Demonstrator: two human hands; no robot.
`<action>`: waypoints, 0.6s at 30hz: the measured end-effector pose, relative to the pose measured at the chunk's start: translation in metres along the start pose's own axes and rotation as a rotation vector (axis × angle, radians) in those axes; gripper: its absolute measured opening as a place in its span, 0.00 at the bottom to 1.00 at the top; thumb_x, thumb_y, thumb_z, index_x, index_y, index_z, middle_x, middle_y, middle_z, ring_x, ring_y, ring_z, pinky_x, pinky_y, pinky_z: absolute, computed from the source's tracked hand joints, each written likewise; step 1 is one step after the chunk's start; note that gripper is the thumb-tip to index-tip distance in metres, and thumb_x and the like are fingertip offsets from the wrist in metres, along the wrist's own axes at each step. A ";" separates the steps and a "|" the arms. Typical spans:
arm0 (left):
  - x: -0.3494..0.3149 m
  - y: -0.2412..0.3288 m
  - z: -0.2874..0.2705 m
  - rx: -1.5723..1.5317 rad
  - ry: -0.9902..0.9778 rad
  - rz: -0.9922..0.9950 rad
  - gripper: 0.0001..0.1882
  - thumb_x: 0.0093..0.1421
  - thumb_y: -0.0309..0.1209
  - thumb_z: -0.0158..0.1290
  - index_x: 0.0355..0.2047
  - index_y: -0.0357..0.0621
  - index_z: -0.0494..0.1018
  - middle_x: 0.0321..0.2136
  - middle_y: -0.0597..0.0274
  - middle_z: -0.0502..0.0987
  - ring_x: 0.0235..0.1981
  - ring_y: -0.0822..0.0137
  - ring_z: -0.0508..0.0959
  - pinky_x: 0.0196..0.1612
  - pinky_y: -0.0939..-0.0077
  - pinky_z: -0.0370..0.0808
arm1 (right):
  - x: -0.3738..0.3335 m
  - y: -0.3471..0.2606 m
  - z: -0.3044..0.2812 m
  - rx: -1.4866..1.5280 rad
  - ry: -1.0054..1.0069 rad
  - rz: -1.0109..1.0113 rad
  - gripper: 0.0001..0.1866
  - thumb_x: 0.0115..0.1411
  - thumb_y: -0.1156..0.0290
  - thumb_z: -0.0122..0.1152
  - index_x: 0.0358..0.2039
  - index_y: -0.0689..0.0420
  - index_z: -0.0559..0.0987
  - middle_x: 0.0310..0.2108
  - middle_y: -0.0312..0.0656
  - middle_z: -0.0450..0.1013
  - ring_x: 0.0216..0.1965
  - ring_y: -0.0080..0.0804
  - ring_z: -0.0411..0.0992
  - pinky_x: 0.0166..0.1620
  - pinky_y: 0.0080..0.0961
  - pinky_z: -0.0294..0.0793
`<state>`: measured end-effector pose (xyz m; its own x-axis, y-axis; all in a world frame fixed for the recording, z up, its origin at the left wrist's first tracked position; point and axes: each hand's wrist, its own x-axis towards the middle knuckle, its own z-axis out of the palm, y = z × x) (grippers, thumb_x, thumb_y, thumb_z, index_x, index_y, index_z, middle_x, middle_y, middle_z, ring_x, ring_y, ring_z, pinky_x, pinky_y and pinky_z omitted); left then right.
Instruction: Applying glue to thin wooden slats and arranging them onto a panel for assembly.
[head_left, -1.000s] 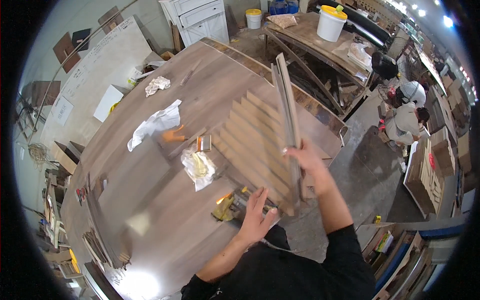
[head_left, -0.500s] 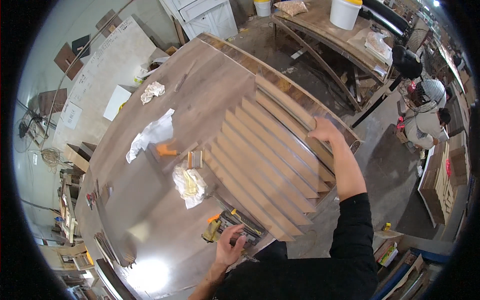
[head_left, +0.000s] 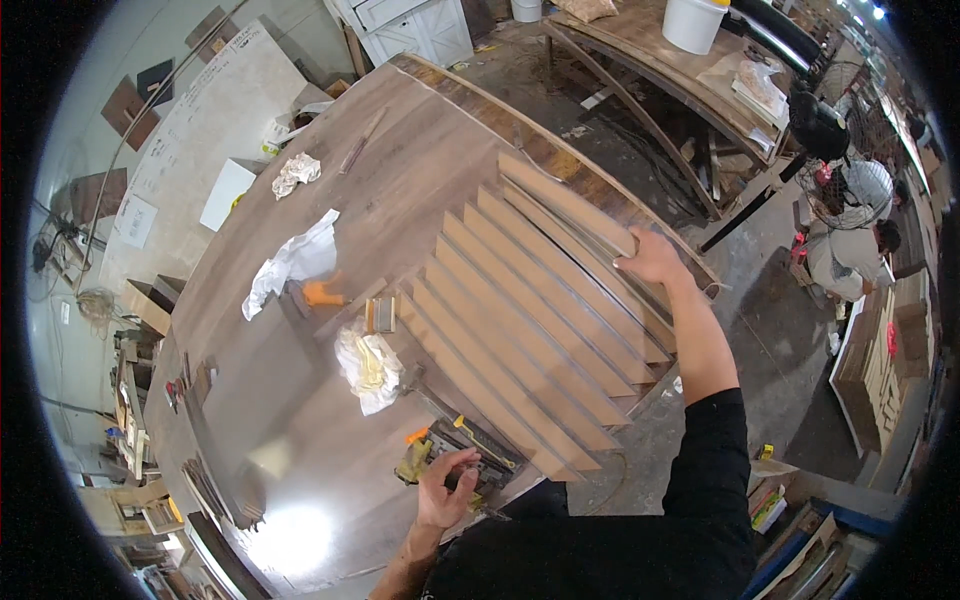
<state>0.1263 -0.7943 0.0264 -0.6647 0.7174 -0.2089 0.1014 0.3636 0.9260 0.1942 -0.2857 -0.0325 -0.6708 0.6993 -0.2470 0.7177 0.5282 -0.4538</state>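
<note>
My right hand [head_left: 655,257] grips the near end of the outermost tan board [head_left: 562,198], at the right side of a row of similar boards [head_left: 520,300]. These boards overlap in a slanted fan, with dark edges showing between them. My left hand [head_left: 447,492] hovers low at the front of the table, thumb and fingers apart and curved. Beside its fingertips lies a nail gun [head_left: 412,464], olive and black with an orange piece. Whether the fingers touch it I cannot tell. A hammer [head_left: 483,440] with a yellow and black handle rests alongside.
Crumpled white cloths [head_left: 368,368] lie on the brown table [head_left: 300,390], near a wide brush [head_left: 380,315] and an orange object [head_left: 322,292]. Past the right edge stands a black fan [head_left: 818,125]. A worker [head_left: 838,260] bends over farther right. Another bench [head_left: 620,45] holds a white bucket [head_left: 692,24].
The whole view has shifted slightly. My right hand still holds the outermost board, which sits at a slightly different angle. My left hand stays near the nail gun.
</note>
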 end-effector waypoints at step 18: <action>-0.003 -0.002 -0.007 0.101 -0.004 0.073 0.16 0.60 0.25 0.55 0.48 0.34 0.75 0.40 0.53 0.81 0.37 0.63 0.80 0.44 0.73 0.76 | 0.011 0.041 0.014 0.095 0.324 -0.131 0.25 0.44 0.61 0.72 0.45 0.52 0.82 0.43 0.49 0.74 0.50 0.52 0.71 0.56 0.44 0.69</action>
<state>0.1226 -0.8017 0.0275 -0.6495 0.7467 -0.1433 0.2240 0.3681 0.9024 0.2139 -0.2631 -0.0658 -0.6513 0.7528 0.0956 0.5988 0.5872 -0.5447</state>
